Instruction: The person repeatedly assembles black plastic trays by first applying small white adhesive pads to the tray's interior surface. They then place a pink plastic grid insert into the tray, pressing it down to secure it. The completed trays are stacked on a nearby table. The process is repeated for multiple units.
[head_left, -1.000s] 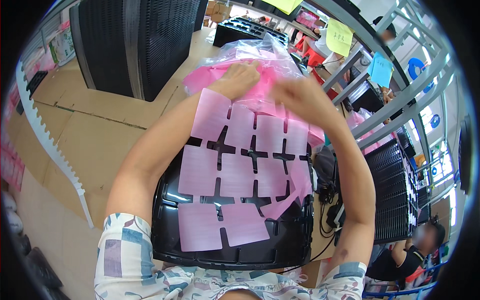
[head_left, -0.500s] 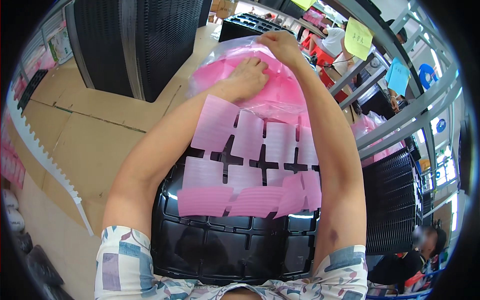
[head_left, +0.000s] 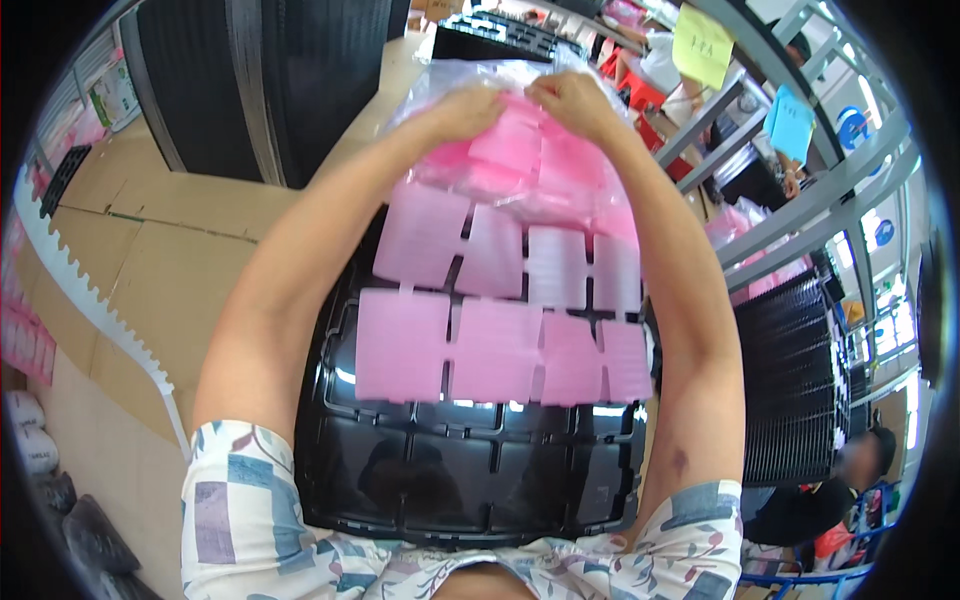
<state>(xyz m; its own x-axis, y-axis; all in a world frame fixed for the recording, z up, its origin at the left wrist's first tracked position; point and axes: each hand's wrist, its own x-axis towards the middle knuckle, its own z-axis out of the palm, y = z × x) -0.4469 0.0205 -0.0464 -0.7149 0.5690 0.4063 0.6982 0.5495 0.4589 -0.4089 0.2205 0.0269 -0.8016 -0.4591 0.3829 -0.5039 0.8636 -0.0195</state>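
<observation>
My left hand [head_left: 468, 112] is at the far end of the tray, its fingers closed on a pink foam sheet [head_left: 505, 150]. Beside it my right hand [head_left: 572, 100] pinches at the same foam, fingertips pressed together. Around both hands lies a clear plastic bag [head_left: 415, 98], crumpled, with pink foam inside. Between my forearms, slotted pink foam pads [head_left: 495, 350] cover the far and middle part of a black plastic tray [head_left: 450, 490] divided into shallow compartments. The tray's near compartments show bare, glossy black. What exactly each fingertip grips is partly hidden.
Tall stacks of black trays stand at the left [head_left: 310, 90] and right [head_left: 790, 380]. Cardboard [head_left: 170, 270] covers the table, with a white toothed strip [head_left: 95, 300] along its left edge. Grey metal rails [head_left: 790, 245] run at the right. A person [head_left: 830, 500] sits lower right.
My left hand has moved farther away, and my right hand has come slightly nearer, off the bag's rim. The foam's near row, folded before, now lies flatter and farther up the tray.
</observation>
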